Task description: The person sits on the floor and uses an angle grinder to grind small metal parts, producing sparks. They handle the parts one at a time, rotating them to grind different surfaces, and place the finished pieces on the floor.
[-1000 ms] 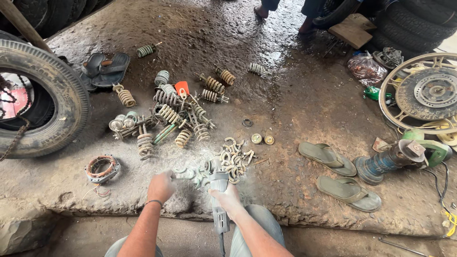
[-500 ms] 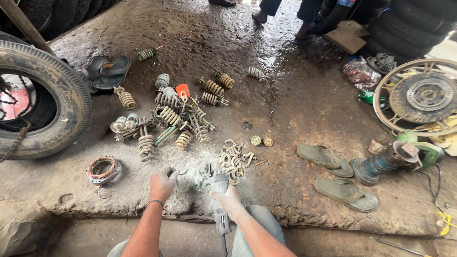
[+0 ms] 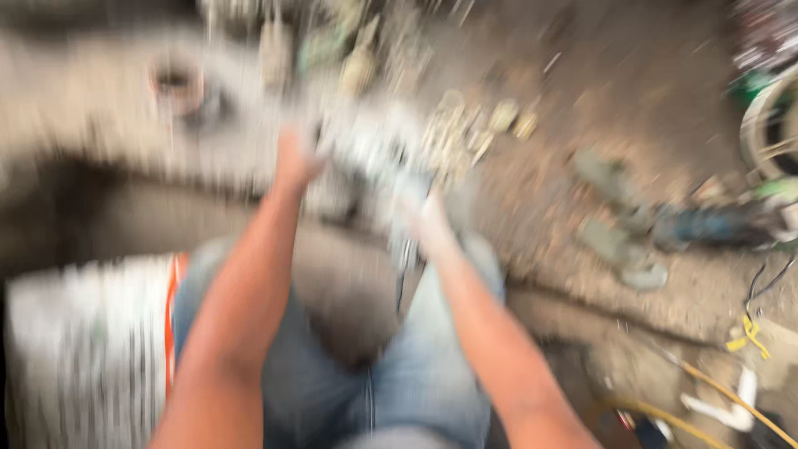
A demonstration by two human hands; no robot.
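We are gripping a grey power tool (image 3: pixel 374 154) between both hands.
Left hand (image 3: pixel 295 158) and right hand (image 3: pixel 428 220) are blurred; finger closure unclear. It looks heavy, rigid; body offers best hold.

Between my hands I hold a grey metal power tool (image 3: pixel 374 154), a blurred, pale lump with a dark handle end pointing back toward my knees. It sits just above the dirt floor, near me, left of centre. A thin dark cord (image 3: pixel 401 287) hangs from it over my jeans.
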